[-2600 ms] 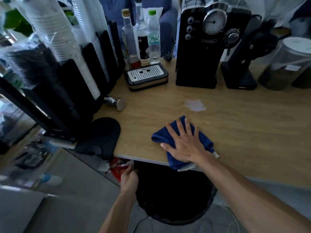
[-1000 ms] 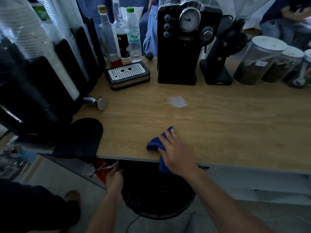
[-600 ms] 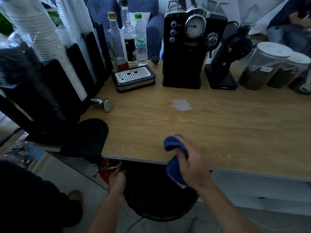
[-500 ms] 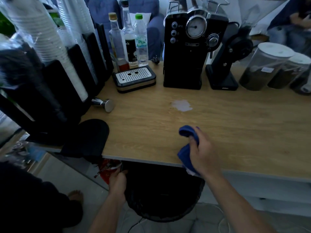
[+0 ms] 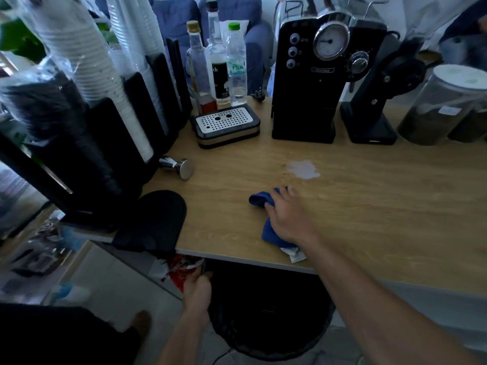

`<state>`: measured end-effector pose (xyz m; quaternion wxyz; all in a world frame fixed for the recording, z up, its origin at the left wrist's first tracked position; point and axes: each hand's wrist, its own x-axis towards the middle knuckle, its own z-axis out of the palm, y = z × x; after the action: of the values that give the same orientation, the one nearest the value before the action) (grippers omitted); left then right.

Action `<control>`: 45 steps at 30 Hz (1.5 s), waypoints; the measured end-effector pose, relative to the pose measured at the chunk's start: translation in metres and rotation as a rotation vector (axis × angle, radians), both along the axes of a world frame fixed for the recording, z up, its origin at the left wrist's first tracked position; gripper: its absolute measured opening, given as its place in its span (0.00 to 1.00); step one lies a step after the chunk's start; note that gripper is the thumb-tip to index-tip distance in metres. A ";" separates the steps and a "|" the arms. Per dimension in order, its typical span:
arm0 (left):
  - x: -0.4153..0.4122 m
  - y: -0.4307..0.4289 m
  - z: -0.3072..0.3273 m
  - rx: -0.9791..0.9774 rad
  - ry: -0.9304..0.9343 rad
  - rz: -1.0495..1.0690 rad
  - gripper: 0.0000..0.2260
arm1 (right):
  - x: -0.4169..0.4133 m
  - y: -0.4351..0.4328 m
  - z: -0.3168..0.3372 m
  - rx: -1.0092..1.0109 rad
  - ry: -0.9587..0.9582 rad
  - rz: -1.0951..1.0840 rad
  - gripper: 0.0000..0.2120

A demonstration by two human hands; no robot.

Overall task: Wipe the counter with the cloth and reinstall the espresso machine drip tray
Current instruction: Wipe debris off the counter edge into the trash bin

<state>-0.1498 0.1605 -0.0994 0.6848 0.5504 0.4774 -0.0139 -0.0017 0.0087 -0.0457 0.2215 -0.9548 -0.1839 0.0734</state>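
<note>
My right hand (image 5: 286, 219) presses a bunched blue cloth (image 5: 259, 200) onto the wooden counter (image 5: 382, 214), just short of a pale spill (image 5: 302, 169). The drip tray (image 5: 226, 126), black with a perforated metal top, sits on the counter to the left of the black espresso machine (image 5: 313, 83), apart from it. My left hand (image 5: 197, 287) is below the counter's front edge, closed on the rim of a black bin (image 5: 266, 312).
Stacked cups in black holders (image 5: 110, 106) fill the left side. A metal tamper (image 5: 179, 167) lies near them, by a black mat (image 5: 152, 219). Bottles (image 5: 218, 64) stand behind the tray. A grinder (image 5: 374, 101) and jars (image 5: 442, 106) stand right of the machine.
My right hand gathered the cloth at the counter's front edge, lifted it, then set it down again farther in, nearer the spill. My left hand stayed at the bin.
</note>
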 end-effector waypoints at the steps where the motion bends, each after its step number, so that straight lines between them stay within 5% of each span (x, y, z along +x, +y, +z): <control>1: 0.001 0.000 0.001 0.002 0.001 0.010 0.11 | 0.001 0.003 0.002 -0.024 0.023 0.077 0.22; 14: -0.001 0.003 -0.005 -0.024 0.004 0.082 0.13 | -0.094 -0.013 -0.030 0.133 -0.047 0.545 0.22; 18: -0.005 0.003 0.004 -0.004 -0.002 0.063 0.13 | -0.110 -0.020 -0.008 0.359 0.130 0.384 0.21; 21: -0.005 0.009 0.004 0.000 0.007 0.057 0.12 | -0.098 -0.022 0.008 0.530 0.054 0.130 0.20; 26: -0.009 0.016 0.003 0.008 -0.001 0.052 0.15 | -0.045 -0.004 0.002 0.407 0.047 -0.224 0.18; 31: -0.007 0.020 -0.002 0.009 -0.015 0.060 0.14 | -0.016 0.033 -0.013 0.290 -0.103 -0.288 0.15; 45: 0.003 0.033 -0.014 -0.056 0.010 0.054 0.12 | -0.011 0.077 0.000 0.028 0.000 0.474 0.22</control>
<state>-0.1470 0.1937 -0.1131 0.6978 0.5177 0.4949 -0.0114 -0.0125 0.0855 -0.0459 0.2114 -0.8818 -0.4039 0.1209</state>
